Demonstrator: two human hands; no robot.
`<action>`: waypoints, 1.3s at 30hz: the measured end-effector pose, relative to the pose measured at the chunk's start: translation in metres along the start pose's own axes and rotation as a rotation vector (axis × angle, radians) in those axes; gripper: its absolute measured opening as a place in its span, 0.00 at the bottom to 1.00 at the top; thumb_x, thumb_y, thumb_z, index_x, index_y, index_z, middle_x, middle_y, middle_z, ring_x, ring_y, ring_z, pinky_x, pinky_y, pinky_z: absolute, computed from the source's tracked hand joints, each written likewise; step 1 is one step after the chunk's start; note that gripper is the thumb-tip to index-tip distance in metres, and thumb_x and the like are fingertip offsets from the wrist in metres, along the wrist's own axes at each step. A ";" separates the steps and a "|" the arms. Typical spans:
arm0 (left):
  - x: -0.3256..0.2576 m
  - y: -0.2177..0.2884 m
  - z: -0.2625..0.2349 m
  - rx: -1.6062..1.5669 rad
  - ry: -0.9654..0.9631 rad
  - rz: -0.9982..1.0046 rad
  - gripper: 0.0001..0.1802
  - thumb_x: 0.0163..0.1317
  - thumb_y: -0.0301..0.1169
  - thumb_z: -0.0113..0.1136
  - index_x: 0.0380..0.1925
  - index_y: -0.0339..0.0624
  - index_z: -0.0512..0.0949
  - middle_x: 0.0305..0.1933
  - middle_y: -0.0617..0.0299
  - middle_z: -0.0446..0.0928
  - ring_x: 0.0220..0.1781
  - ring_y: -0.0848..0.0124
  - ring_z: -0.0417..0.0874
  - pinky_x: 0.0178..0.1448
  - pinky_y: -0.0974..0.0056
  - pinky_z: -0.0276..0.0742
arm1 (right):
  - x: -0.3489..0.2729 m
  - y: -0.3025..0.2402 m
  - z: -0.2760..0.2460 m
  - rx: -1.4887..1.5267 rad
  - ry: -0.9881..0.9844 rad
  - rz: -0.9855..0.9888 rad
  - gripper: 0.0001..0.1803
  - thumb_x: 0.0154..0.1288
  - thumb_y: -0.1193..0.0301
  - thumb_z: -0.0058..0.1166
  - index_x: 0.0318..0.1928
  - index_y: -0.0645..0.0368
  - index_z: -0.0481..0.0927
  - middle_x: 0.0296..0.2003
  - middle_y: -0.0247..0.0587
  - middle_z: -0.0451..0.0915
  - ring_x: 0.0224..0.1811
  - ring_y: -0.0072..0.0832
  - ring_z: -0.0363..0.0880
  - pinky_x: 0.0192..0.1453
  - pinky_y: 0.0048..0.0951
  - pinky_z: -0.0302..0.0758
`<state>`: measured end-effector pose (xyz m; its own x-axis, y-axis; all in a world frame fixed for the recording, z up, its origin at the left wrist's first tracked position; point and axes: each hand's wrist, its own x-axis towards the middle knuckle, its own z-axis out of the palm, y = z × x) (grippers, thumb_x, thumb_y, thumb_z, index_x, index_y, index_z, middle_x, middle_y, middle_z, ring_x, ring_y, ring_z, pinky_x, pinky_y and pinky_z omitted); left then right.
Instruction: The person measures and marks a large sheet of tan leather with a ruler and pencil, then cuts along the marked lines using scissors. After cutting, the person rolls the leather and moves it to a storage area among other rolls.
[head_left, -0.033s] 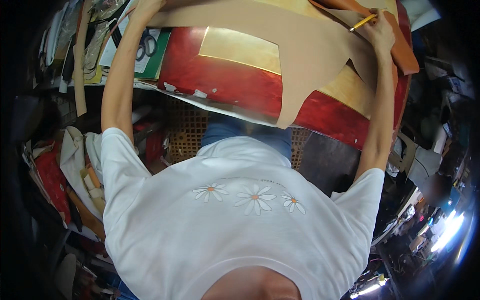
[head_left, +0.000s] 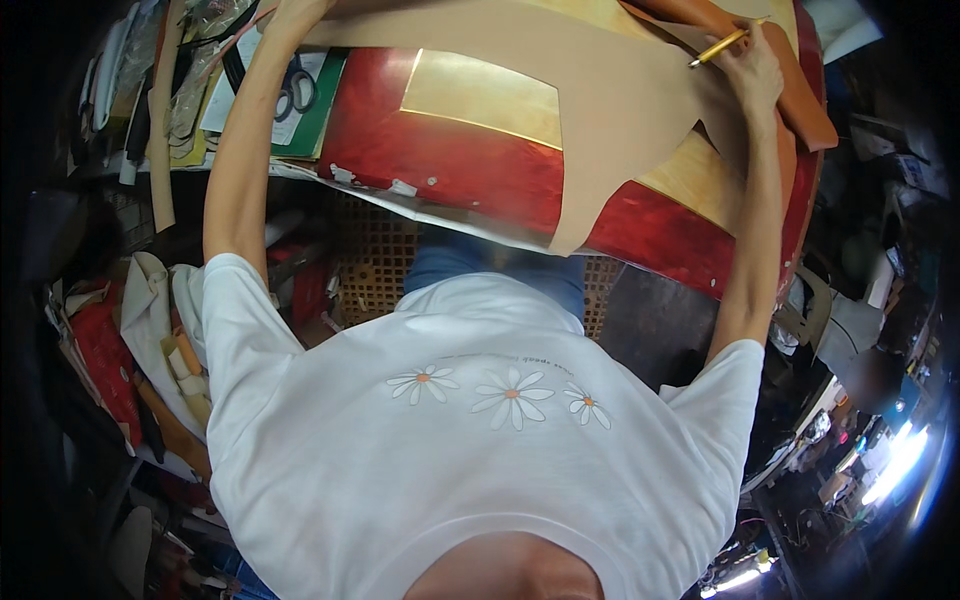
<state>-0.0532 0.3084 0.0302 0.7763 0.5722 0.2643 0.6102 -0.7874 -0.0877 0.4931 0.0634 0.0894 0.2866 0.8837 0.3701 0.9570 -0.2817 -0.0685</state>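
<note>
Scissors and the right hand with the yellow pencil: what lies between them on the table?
In the head view, between the scissors and the right hand holding the yellow pencil lies the tan sheet over the red tabletop.

Single view from a head-worn fisheye camera, looking steeply down over the wearer's own chest. The white T-shirt (head_left: 480, 450) fills the lower half at very close range. Both forearms run upward to the red worktop (head_left: 450, 170) at the upper edge, where the left hand (head_left: 295, 12) is cut by the frame and the right hand (head_left: 750, 70) lies inside it. Straight edges bow toward the dark circular rim; cluttered floor shows at both sides.
</note>
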 end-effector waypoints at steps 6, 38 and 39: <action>0.024 0.050 -0.036 -0.008 0.148 -0.344 0.22 0.55 0.36 0.62 0.50 0.43 0.74 0.36 0.45 0.77 0.44 0.50 0.80 0.45 0.51 0.75 | -0.103 -0.097 -0.007 0.767 0.306 0.169 0.13 0.69 0.66 0.54 0.50 0.60 0.77 0.42 0.42 0.83 0.46 0.28 0.81 0.52 0.29 0.74; 0.010 0.292 -0.001 -0.574 0.240 -0.082 0.19 0.60 0.33 0.60 0.52 0.44 0.77 0.55 0.56 0.75 0.57 0.57 0.75 0.62 0.56 0.70 | -0.201 -0.112 0.023 0.747 0.323 0.453 0.20 0.64 0.78 0.54 0.56 0.64 0.73 0.44 0.45 0.80 0.49 0.32 0.79 0.56 0.33 0.76; 0.004 0.284 0.004 -0.580 0.284 -0.092 0.18 0.60 0.32 0.60 0.51 0.44 0.78 0.55 0.57 0.75 0.57 0.57 0.75 0.61 0.56 0.70 | -0.200 -0.112 0.023 0.691 0.328 0.409 0.20 0.63 0.78 0.55 0.56 0.63 0.73 0.44 0.46 0.80 0.48 0.33 0.80 0.55 0.33 0.76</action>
<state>0.1236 0.0877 0.0026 0.6046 0.6225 0.4969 0.4257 -0.7798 0.4590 0.3292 -0.0728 0.0015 0.6889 0.5803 0.4343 0.6239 -0.1696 -0.7629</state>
